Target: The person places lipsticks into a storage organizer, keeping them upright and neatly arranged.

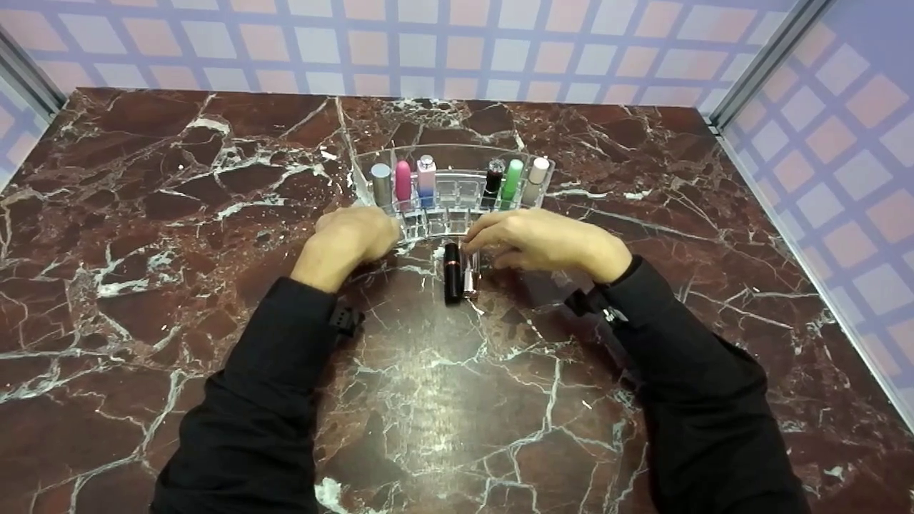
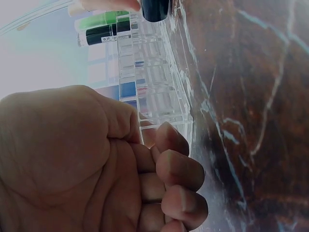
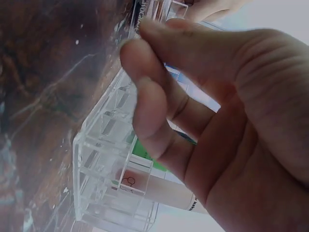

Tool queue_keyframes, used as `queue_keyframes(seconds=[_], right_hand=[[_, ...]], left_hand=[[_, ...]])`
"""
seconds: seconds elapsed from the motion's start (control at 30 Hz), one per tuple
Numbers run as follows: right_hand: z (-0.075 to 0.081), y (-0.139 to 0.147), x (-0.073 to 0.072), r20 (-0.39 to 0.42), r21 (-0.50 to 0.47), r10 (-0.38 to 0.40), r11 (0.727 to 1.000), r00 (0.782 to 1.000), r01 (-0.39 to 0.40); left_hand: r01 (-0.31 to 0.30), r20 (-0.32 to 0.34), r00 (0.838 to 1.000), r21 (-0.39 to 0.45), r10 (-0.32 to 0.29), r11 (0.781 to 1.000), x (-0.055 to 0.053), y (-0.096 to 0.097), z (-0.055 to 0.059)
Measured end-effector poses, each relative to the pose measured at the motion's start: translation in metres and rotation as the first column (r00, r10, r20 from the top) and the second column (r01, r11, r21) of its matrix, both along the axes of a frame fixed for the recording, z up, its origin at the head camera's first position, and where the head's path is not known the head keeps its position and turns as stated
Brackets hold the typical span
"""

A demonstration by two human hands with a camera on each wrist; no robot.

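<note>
A clear curved lipstick organizer (image 1: 457,153) stands on the marble-patterned table. My left hand (image 1: 357,232) is at its left end, fingers curled against the corner and gripping it; the left wrist view shows the palm and bent fingertips (image 2: 181,171). Before the organizer's front are a black lipstick tube (image 1: 452,275) with a thin red ring and, beside it, a slim silver and clear tube (image 1: 470,280). My right hand (image 1: 546,239) has its fingertips right at the upper ends of these tubes, thumb and forefinger close together; I cannot tell whether they pinch one.
The organizer's left slots hold a grey tube (image 1: 381,187), a pink tube (image 1: 403,180) and a pink-and-blue tube (image 1: 426,178). On its right stand a black tube (image 1: 493,182), a green tube (image 1: 512,180) and a beige tube (image 1: 535,178). Checkered panels (image 1: 457,50) border the table.
</note>
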State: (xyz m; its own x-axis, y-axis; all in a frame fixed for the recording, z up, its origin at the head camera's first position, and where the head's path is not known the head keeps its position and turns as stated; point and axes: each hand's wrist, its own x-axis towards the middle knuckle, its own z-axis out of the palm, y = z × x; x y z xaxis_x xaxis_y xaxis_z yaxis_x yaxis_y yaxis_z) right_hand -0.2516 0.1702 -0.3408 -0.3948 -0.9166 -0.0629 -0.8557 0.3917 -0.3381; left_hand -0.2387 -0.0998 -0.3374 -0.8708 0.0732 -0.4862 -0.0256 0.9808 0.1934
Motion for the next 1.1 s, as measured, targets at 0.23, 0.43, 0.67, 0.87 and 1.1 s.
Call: queue_keyframes(seconds=[0.23,0.43,0.67,0.87,1.1], right_hand=[[-0.0019,0.0029,-0.0027,-0.007,-0.039,-0.002,0.999,1.000,0.001],[-0.0014,0.0036,-0.0032,-0.007,-0.009,-0.017,1.000,1.000,0.017],[-0.0009,0.0047,-0.0022,0.026,0.018,-0.025,1.000,0.999,0.025],[-0.0004,0.0045,-0.0025,0.052,0.067,-0.055,0.996,0.997,0.052],[-0.0011,0.0046,-0.0029,0.077,0.100,-0.071,0.993,0.995,0.063]], left_hand=[[-0.004,0.002,1.000,0.008,0.004,1.000,0.0004,0.0000,0.0002],[-0.014,0.001,1.000,0.016,0.014,1.000,0.0008,0.0000,0.0003],[-0.010,0.008,1.000,-0.002,0.010,1.000,-0.0008,0.0011,-0.0001],[-0.010,0.002,1.000,-0.003,0.010,1.000,-0.0004,0.0010,0.0006],[-0.013,0.012,1.000,0.004,0.013,1.000,-0.0001,0.0015,0.0011]])
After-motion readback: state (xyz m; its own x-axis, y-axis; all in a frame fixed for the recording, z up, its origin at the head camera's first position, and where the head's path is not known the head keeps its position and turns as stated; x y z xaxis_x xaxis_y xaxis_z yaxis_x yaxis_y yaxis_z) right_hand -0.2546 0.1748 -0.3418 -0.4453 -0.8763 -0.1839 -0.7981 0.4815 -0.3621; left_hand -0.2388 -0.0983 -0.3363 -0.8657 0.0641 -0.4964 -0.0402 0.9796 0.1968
